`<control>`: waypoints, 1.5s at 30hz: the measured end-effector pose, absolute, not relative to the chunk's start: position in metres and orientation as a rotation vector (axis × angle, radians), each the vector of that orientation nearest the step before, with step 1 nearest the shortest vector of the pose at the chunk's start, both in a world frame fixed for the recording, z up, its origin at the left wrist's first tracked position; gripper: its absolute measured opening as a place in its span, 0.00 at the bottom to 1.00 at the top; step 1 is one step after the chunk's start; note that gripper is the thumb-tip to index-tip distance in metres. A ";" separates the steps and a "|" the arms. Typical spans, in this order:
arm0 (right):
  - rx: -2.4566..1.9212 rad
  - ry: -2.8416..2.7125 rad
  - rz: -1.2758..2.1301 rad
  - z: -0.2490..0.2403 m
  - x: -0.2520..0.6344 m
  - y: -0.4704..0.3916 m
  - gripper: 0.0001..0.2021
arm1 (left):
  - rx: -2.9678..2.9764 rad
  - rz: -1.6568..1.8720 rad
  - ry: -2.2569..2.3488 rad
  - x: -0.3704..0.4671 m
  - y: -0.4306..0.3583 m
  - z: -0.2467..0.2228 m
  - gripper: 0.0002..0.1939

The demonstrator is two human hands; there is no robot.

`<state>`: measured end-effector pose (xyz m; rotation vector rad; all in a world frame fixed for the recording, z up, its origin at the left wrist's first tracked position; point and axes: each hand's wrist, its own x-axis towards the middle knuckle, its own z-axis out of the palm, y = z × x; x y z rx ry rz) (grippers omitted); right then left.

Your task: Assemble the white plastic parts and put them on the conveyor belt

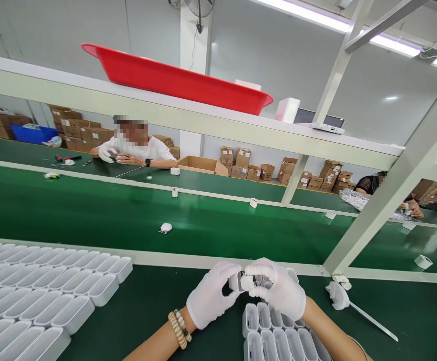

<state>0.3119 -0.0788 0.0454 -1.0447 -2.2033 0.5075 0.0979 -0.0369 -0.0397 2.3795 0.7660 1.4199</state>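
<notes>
My left hand, in a white glove with beads at the wrist, is closed on a small white part. My right hand, also gloved in white, meets it from the other side, its fingers pressed together on the same part. The two hands nearly touch, and their fingers hide much of the part. Below my right hand stand rows of white oblong housings, open at the top. More rows of long white housings fill the table at the left.
A green belt beyond the table carries small white parts. A slanted metal post rises at the right, near a white-headed stick. Overhead, a shelf holds a red tray. Two people sit across.
</notes>
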 end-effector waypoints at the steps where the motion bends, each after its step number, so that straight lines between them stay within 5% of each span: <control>1: -1.035 -2.209 0.468 0.044 0.312 -0.078 0.16 | 2.377 1.427 0.769 0.098 -0.037 -0.040 0.24; 5: -0.954 -2.232 0.254 0.036 0.316 -0.074 0.24 | 2.357 1.434 0.802 0.098 -0.037 -0.039 0.23; 14: -1.097 -2.327 0.266 0.052 0.304 -0.078 0.11 | 2.379 1.443 0.791 0.099 -0.036 -0.040 0.23; 25: -1.271 -2.524 0.117 0.061 0.299 -0.080 0.08 | 2.361 1.372 0.740 0.101 -0.044 -0.031 0.23; 30: -1.165 -2.558 -0.019 0.040 0.313 -0.073 0.25 | 2.319 1.369 0.754 0.100 -0.045 -0.032 0.23; 37: -1.008 -2.572 0.137 0.049 0.304 -0.078 0.05 | 2.261 1.316 0.766 0.098 -0.049 -0.033 0.23; 45: -1.169 -2.387 0.448 0.061 0.296 -0.090 0.05 | 1.984 1.062 0.791 0.101 -0.053 -0.043 0.31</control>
